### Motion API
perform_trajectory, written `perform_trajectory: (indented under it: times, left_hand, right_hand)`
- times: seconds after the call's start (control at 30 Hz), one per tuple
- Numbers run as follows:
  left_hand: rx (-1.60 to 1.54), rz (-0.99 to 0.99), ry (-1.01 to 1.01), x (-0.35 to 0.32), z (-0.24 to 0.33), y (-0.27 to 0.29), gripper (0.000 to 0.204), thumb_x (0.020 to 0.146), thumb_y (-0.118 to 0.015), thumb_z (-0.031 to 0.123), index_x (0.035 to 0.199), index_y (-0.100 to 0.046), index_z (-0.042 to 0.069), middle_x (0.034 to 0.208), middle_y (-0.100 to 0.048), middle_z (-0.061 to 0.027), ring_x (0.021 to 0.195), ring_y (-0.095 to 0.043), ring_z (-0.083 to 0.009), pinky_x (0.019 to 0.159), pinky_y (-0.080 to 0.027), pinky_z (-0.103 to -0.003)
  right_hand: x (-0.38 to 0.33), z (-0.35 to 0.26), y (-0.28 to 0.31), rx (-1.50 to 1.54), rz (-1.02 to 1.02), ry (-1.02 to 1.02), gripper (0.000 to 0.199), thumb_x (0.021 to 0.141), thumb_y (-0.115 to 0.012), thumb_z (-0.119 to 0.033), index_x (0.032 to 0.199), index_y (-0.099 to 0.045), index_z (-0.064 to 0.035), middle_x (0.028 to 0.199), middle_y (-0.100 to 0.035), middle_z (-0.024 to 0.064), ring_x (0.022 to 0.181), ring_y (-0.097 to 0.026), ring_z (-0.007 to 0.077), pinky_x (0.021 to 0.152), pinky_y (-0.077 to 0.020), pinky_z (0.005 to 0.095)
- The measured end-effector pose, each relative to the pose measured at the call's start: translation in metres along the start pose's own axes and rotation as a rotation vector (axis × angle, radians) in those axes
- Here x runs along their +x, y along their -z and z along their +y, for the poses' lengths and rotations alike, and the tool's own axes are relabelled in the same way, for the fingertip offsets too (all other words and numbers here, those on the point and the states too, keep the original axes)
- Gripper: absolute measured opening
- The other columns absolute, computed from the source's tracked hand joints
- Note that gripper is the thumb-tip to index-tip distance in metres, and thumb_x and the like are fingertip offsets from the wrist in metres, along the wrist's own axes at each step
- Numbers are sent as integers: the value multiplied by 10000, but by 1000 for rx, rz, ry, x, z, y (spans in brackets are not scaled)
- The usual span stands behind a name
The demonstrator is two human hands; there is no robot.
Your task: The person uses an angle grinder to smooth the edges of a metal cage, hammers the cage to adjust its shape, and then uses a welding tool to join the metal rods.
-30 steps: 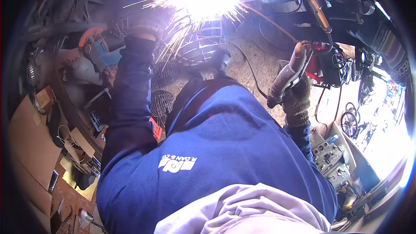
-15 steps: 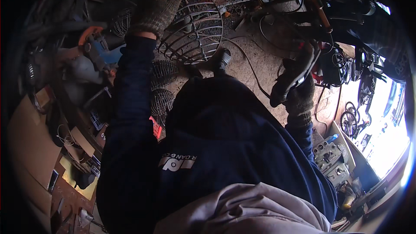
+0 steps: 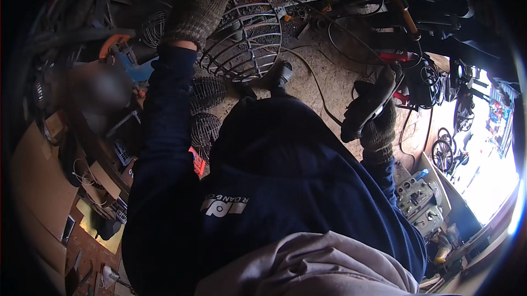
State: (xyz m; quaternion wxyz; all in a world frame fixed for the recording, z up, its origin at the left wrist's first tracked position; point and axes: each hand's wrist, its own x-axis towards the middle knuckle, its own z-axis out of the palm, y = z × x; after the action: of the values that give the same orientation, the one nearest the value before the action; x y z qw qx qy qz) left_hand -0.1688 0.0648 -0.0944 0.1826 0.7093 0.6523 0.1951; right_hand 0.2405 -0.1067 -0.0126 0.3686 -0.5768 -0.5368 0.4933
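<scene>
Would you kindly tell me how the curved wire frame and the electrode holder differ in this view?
The wire frame is wider, the electrode holder narrower. The frame is an open lattice of curved bars, while the holder has a thick, solid-looking body. The frame is beside the left hand, contact unclear; the holder is held in the right hand. Both look dark.

Between the metal-rod basket (image 3: 251, 38) and the gloved right hand (image 3: 379, 128), there is room to pass over the floor (image 3: 337, 87); a cable (image 3: 317, 83) snakes through that gap, and a welding electrode (image 3: 355, 38) slants across its upper part. The gloved left hand (image 3: 200, 15) blocks the basket's upper left edge.
</scene>
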Motion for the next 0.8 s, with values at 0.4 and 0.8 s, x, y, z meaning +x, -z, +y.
perform_trajectory:
  times: [0.4, 0.8]
  left_hand:
    - [268, 31, -208, -4, -17, -6, 356, 1006, -508, 437, 1323, -594, 299, 1094, -695, -153, 990, -666, -375, 838, -518, -474]
    - [-139, 59, -5, -3, 9, 3, 444, 978, -556, 496, 1267, -638, 169, 1137, -698, -156, 1045, -656, -388, 872, -507, -440]
  right_hand:
    - [6, 6, 7, -77, -45, -64, 642, 859, -725, -376, 1326, -518, 13, 1112, -662, 112, 1006, -655, 208, 856, -521, 338]
    - [9, -2, -5, -9, 9, -23, 515, 894, -706, -290, 1281, -538, 5, 885, -695, 83, 758, -703, 177, 652, -581, 299]
